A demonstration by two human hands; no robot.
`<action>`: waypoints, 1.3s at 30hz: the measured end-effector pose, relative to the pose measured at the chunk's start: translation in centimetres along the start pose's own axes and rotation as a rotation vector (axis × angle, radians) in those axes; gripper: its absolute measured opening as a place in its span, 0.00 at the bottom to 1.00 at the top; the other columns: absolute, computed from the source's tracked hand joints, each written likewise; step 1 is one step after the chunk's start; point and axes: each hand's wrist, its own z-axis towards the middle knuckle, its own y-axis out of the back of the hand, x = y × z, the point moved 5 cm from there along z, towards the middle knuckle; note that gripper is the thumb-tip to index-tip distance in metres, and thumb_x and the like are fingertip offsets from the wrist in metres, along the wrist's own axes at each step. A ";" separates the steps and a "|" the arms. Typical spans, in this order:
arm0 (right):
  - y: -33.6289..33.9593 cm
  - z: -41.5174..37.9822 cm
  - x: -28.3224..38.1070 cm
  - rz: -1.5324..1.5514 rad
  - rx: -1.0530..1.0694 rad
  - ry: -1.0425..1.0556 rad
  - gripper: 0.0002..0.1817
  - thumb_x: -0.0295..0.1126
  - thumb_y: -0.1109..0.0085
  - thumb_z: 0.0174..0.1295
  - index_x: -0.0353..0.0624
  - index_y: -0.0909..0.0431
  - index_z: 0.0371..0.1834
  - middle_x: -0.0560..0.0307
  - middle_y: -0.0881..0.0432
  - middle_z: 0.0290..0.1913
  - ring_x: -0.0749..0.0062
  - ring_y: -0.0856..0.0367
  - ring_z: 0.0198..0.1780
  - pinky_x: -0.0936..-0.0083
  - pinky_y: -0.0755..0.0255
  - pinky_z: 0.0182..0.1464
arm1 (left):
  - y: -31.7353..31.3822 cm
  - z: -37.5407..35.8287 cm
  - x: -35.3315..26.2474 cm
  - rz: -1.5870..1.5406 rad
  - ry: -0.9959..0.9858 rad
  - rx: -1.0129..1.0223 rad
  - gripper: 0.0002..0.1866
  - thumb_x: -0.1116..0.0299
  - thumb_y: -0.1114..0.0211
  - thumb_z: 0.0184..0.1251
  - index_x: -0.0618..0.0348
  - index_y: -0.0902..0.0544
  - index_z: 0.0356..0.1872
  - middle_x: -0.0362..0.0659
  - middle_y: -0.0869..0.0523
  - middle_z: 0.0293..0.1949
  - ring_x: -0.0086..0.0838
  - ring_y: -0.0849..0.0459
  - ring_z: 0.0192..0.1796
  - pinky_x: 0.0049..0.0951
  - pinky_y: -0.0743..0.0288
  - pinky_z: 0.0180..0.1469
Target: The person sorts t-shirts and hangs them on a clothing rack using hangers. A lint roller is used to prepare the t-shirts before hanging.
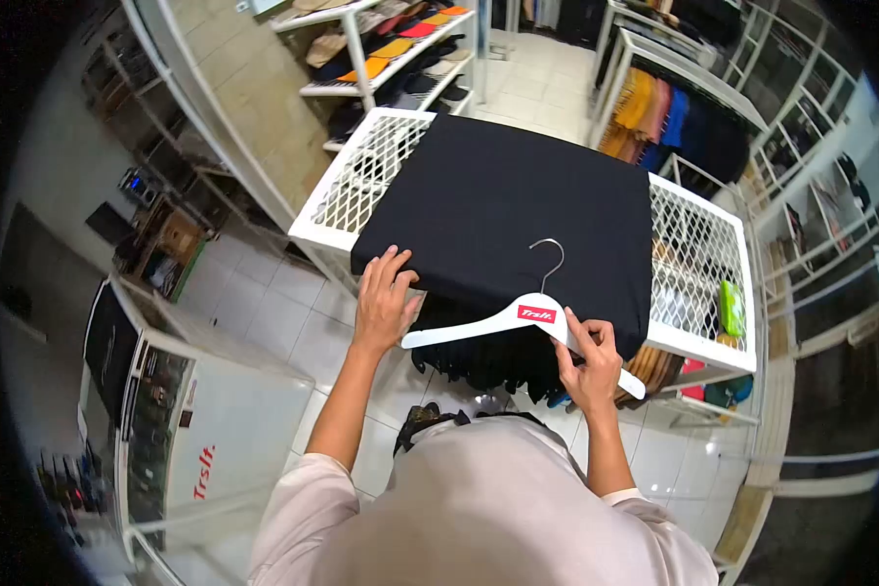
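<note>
A white clothes hanger (pixel 479 330) with a metal hook and a red "Trslt." label is held level in front of me, at the near edge of a table. My right hand (pixel 590 365) pinches its right arm just beside the label, thumb below and fingers on top. Beside the hanger's left tip is my left hand (pixel 385 305), fingers stretched out and apart at the corner of the black cloth (pixel 518 195). This cloth lies flat over the middle of the table and hangs down its front. The hook overlaps the cloth in this view.
White mesh panels (pixel 698 256) form both ends of the table, with a green packet (pixel 732 309) on the right one. Shelves of caps (pixel 391 54) stand behind at left, racks of folded clothes (pixel 645 112) behind at right. A white cabinet (pixel 230 430) is at my left.
</note>
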 end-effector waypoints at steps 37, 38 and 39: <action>-4.7 0.0 8.8 -0.359 -0.319 -0.052 0.23 0.28 0.23 0.54 0.42 0.14 0.56 0.49 0.18 0.39 0.51 0.17 0.41 0.59 0.24 0.43 | 4.3 4.0 4.4 -0.593 -0.154 0.145 0.13 0.76 0.35 0.70 0.64 0.18 0.54 0.48 0.12 0.45 0.50 0.16 0.63 0.52 0.29 0.70; -4.2 0.3 8.4 -0.370 -0.346 -0.125 0.25 0.28 0.23 0.54 0.43 0.16 0.58 0.47 0.19 0.43 0.50 0.17 0.42 0.59 0.22 0.43 | 4.3 3.9 4.5 -0.593 -0.154 0.145 0.13 0.76 0.35 0.70 0.64 0.18 0.54 0.48 0.12 0.45 0.50 0.16 0.63 0.52 0.29 0.70; -3.4 0.7 8.2 -0.381 -0.375 -0.199 0.27 0.27 0.24 0.54 0.44 0.17 0.61 0.46 0.19 0.46 0.48 0.16 0.44 0.58 0.21 0.44 | 4.3 3.9 4.5 -0.578 -0.154 0.149 0.14 0.75 0.35 0.70 0.64 0.18 0.55 0.47 0.12 0.46 0.50 0.16 0.63 0.52 0.30 0.71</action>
